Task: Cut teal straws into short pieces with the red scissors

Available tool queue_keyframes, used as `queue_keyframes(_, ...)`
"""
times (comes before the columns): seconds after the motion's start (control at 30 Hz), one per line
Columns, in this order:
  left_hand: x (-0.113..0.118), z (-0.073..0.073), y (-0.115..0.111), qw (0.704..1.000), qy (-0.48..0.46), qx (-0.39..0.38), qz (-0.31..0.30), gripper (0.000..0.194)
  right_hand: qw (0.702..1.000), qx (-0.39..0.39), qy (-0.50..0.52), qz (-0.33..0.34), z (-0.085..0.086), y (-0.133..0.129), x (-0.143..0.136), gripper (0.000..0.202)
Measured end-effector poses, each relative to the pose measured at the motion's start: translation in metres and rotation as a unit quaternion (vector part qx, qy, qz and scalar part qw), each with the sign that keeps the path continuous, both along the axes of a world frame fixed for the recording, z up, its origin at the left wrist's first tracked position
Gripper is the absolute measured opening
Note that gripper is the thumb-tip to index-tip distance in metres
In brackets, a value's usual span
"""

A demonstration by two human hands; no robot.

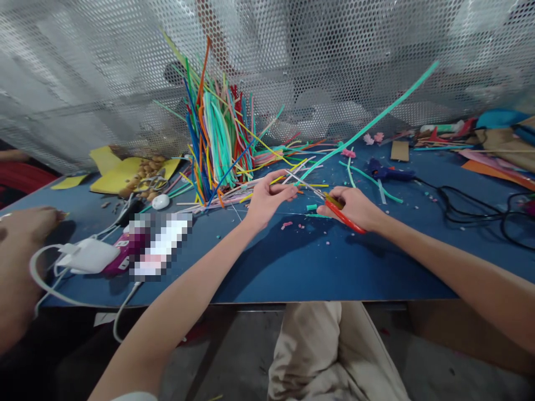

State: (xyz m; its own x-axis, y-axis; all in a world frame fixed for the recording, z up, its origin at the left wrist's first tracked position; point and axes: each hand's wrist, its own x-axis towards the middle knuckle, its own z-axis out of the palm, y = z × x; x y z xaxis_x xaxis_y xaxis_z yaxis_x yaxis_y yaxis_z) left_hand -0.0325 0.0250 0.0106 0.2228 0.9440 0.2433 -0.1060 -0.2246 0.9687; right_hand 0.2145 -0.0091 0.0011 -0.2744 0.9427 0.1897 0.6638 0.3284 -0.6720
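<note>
A long teal pipe cleaner (371, 131) slants up to the right, its lower end between the fingertips of my left hand (265, 201). My right hand (355, 207) is wrapped round the red and yellow handles of a pair of scissors (349, 223). The blades point left and lie close by the lower end of the pipe cleaner; whether they touch it I cannot tell. Under my hands are a short teal cut piece (311, 208) and small pink scraps (286, 225) on the blue table (276, 273).
Behind my left hand stands a bundle of coloured pipe cleaners (219, 145). A blue glue gun (390, 170) with a black cord lies at right. A blurred phone (163, 245), white charger (90, 256) and purple power strip (125, 250) occupy the left. Another person's hand (27, 239) rests at far left.
</note>
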Motion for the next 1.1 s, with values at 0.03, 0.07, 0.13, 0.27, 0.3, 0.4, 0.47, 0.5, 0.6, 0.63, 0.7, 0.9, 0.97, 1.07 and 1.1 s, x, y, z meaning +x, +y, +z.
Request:
queue_keyframes(0.03,0.000,0.000,0.000,1.000,-0.001,0.000,0.002,0.064,1.000,0.003,-0.001,0.001,-0.001,0.001,0.000,0.049)
queue_keyframes(0.07,0.000,-0.001,0.000,1.000,-0.003,0.000,0.002,0.063,1.000,0.005,-0.001,0.005,-0.001,0.001,0.001,0.049)
queue_keyframes(0.13,0.001,-0.001,0.001,1.000,-0.010,0.000,0.001,0.061,1.000,0.000,0.000,0.016,-0.001,0.002,0.001,0.047)
queue_keyframes(0.27,0.000,-0.002,0.002,1.000,-0.014,0.003,-0.007,0.062,0.999,-0.015,-0.006,0.030,0.003,0.000,0.001,0.047)
queue_keyframes(0.3,0.000,-0.002,0.002,1.000,-0.011,0.005,-0.008,0.062,0.999,-0.018,-0.008,0.030,0.004,-0.001,0.001,0.047)
queue_keyframes(0.4,0.000,-0.002,0.001,1.000,-0.007,0.017,-0.011,0.061,0.999,-0.030,-0.013,0.032,0.007,-0.004,0.000,0.046)
queue_keyframes(0.47,0.000,-0.002,0.000,1.000,-0.003,0.024,-0.009,0.062,0.999,-0.036,-0.015,0.034,0.007,-0.004,0.000,0.046)
queue_keyframes(0.5,0.000,-0.001,-0.001,1.000,-0.001,0.026,-0.006,0.062,0.999,-0.036,-0.016,0.035,0.006,-0.004,-0.001,0.046)
queue_keyframes(0.6,0.000,0.001,-0.002,1.000,0.007,0.024,-0.004,0.063,0.998,-0.040,-0.022,0.033,0.004,-0.004,-0.003,0.044)
queue_keyframes(0.63,0.000,0.002,-0.003,1.000,0.005,0.023,-0.007,0.064,0.998,-0.042,-0.023,0.033,0.004,-0.005,-0.004,0.043)
queue_keyframes(0.7,0.000,0.004,-0.004,1.000,0.001,0.019,-0.017,0.064,0.998,-0.048,-0.018,0.034,0.006,-0.008,-0.007,0.041)
queue_keyframes(0.9,-0.001,0.009,-0.009,1.000,0.005,0.012,-0.028,0.064,0.997,-0.054,-0.023,0.052,0.014,-0.017,-0.013,0.037)
queue_keyframes(0.97,-0.001,0.009,-0.010,1.000,0.013,0.011,-0.022,0.064,0.997,-0.040,-0.039,0.045,0.015,-0.018,-0.013,0.037)
queue_keyframes(1.07,-0.002,0.009,-0.009,0.999,0.019,0.015,-0.026,0.064,0.998,-0.021,-0.053,0.040,0.014,-0.017,-0.013,0.035)
queue_keyframes(1.1,-0.002,0.009,-0.009,0.999,0.018,0.015,-0.029,0.064,0.998,-0.020,-0.052,0.043,0.013,-0.017,-0.014,0.034)
